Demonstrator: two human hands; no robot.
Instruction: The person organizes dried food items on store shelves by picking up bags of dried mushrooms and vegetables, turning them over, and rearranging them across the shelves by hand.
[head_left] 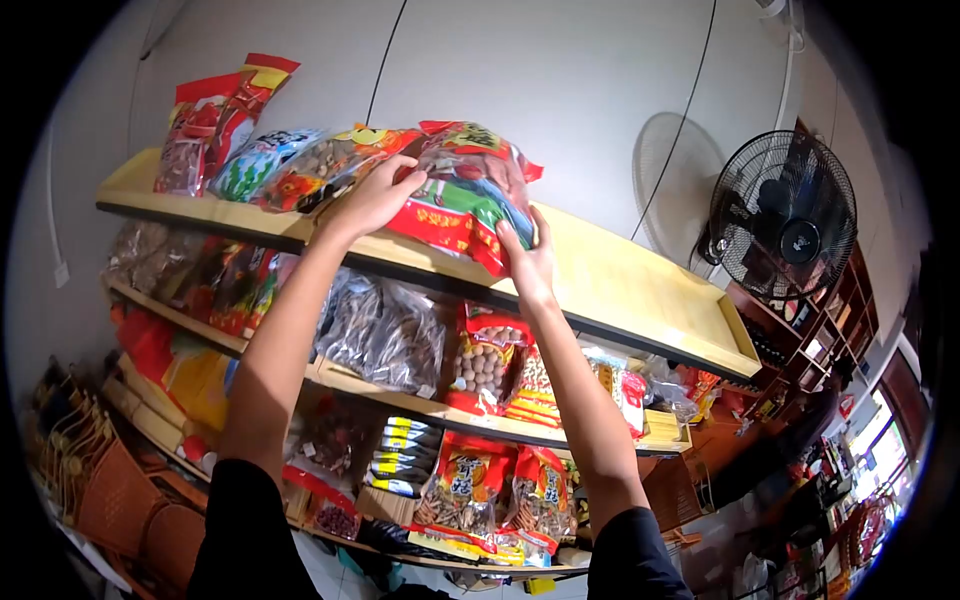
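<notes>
Both of my arms reach up to the top wooden shelf (640, 285). A large red and green plastic bag (465, 190) stands there, leaning back, between my hands. My left hand (375, 198) touches its left side, fingers apart, beside an orange and yellow bag (335, 165). My right hand (527, 250) holds the bag's lower right edge, thumb in front and fingers at the side. Further left on this shelf are a blue and green bag (262, 163) and red bags (195, 140) standing upright.
A black wall fan (785, 215) hangs at the right. Lower shelves hold clear bags of dried goods (385, 330), a red bag of round brown items (485, 360) and yellow-black packs (403, 455). Wicker chairs (120, 500) stand at the lower left.
</notes>
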